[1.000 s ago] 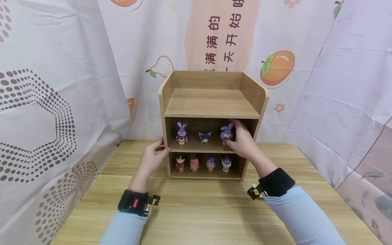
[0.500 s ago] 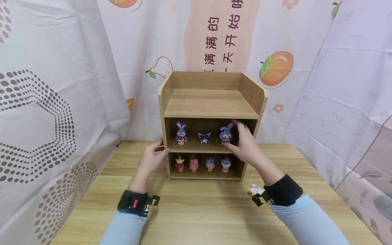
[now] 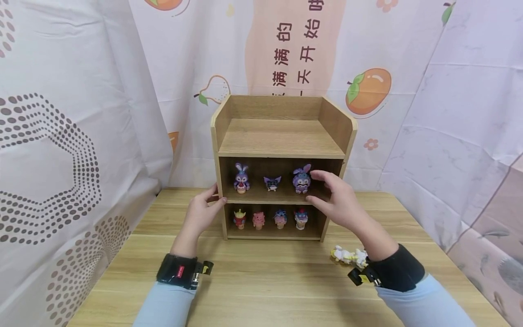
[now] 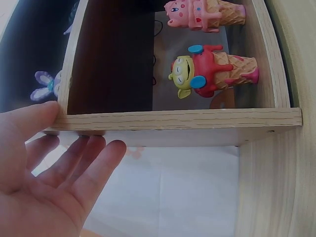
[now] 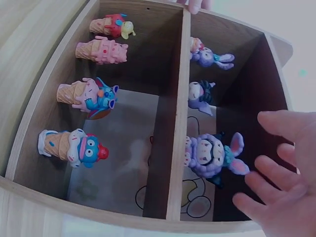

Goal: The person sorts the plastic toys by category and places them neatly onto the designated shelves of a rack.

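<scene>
My left hand (image 3: 203,211) holds the left side panel of a small wooden shelf (image 3: 282,136), thumb on the front edge and fingers along the outer face, as the left wrist view shows. Beside the middle compartment's right end, my right hand (image 3: 341,200) is spread with nothing in it, its fingertips apart from a purple bunny-eared figurine (image 5: 210,153). That figurine stands upright at the right. A small dark-eared purple figurine (image 3: 272,183) is in the middle, and a purple rabbit figurine (image 3: 242,179) holding a little cake stands at the left.
Several ice-cream-cone figurines line the bottom compartment, among them a red-and-yellow one (image 4: 207,71) and a pink one (image 4: 205,15). White-and-yellow figurines (image 3: 349,256) lie on the wooden table (image 3: 261,281) by my right wrist. A printed curtain (image 3: 184,54) hangs behind the shelf.
My right hand has let go of the bunny-eared figurine and drawn back to the right, leaving it standing. More of the white-and-yellow figurines shows now. My left hand has stayed on the shelf.
</scene>
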The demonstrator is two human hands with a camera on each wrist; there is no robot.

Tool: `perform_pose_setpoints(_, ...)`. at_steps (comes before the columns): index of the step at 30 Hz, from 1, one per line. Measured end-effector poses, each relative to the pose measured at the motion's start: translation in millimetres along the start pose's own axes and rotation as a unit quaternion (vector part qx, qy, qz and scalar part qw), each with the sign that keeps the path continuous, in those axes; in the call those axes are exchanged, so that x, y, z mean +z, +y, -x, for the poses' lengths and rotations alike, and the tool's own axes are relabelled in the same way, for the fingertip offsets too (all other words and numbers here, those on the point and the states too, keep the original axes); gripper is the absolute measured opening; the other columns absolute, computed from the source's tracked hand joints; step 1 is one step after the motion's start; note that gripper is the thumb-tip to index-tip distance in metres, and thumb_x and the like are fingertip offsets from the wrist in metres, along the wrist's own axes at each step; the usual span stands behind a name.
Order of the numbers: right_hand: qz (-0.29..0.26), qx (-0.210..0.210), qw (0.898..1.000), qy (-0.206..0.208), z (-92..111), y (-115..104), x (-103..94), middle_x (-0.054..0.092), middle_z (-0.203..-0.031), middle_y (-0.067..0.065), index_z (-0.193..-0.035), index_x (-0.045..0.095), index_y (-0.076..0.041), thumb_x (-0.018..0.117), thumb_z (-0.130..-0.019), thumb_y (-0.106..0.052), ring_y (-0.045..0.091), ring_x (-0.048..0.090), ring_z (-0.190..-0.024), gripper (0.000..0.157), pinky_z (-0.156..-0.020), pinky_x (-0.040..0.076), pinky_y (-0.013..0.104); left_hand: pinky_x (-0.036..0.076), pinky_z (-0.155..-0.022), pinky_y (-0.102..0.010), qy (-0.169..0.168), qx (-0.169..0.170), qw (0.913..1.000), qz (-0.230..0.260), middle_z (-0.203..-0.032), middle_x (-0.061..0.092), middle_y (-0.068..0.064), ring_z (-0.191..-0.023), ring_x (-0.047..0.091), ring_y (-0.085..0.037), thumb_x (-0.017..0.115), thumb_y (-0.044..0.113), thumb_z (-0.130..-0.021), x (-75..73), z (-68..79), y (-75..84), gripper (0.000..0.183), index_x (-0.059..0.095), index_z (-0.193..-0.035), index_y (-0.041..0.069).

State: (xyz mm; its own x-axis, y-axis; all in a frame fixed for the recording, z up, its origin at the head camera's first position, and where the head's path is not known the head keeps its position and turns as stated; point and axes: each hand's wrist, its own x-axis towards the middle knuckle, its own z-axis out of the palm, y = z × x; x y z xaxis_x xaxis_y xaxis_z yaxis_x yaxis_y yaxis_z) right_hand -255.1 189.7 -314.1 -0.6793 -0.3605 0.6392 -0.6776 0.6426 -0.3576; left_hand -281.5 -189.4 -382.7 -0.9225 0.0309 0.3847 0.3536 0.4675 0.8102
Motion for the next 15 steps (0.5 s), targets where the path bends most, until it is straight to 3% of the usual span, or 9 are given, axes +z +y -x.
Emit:
perform_pose_setpoints(8,-0.026,-0.046,0.999,-0.011,10,-6,-13.7,0.072,-0.113,0.006,-0.117,0.07,-0.007,0.082,-0.085,-0.003,0.022,0.067,-0.104,0.034,-0.087,0.057,0.042,0.055,-0.095,-0.048,0.001,0.001,1.0,-0.002,-0.148,0.052,-0.02,-0.122,0.061,-0.039,0.07,0.022,-0.098,0.0,-0.1,-0.7,0.061,0.046,-0.151,0.003)
perform_pose_setpoints(15,-0.037,-0.085,0.995,-0.042,18,-1,-24.8,0.073,-0.097,-0.004,-0.108,0.073,-0.009,0.08,-0.086,0.0,0.012,0.069,-0.086,0.025,-0.074,0.059,0.03,0.055,-0.094,-0.048,0.002,0.004,1.0,-0.003,-0.148,0.052,-0.02,-0.122,0.062,-0.038,0.07,0.022,-0.099,0.7,-0.5,-1.3,0.06,0.047,-0.151,0.003)
